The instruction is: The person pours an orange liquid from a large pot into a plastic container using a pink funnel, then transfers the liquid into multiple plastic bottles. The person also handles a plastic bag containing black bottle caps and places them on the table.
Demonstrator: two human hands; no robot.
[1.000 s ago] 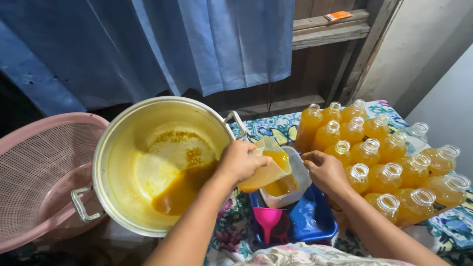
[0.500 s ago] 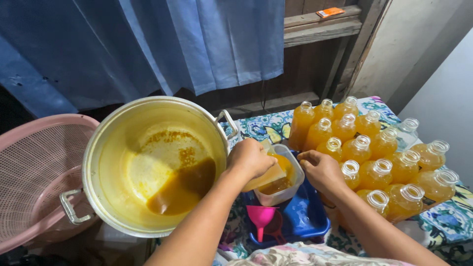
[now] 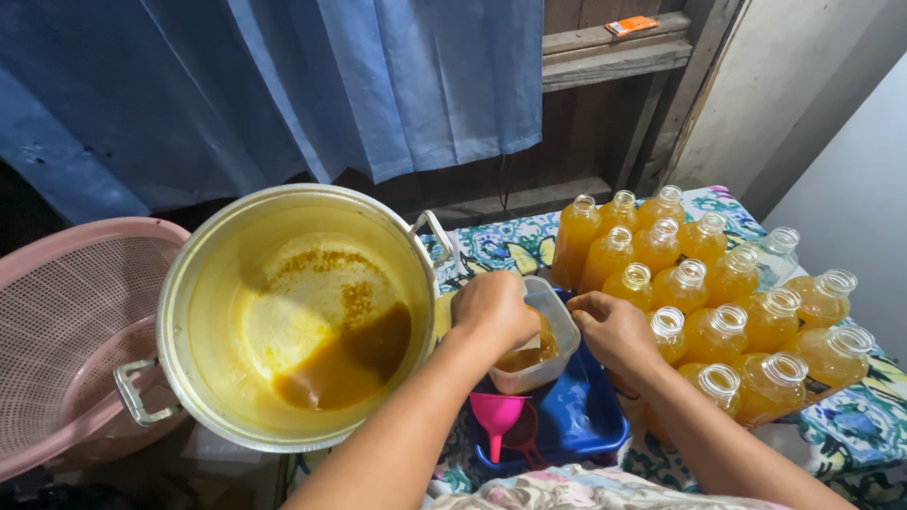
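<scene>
Head view: the left hand (image 3: 493,307) gripped the rim of a small tub (image 3: 540,349) of orange juice over a blue tray (image 3: 586,416). The right hand (image 3: 614,329) curled around a bottle (image 3: 667,332) beside it. A big pot (image 3: 293,312) stood left, tilted, with juice inside.
</scene>
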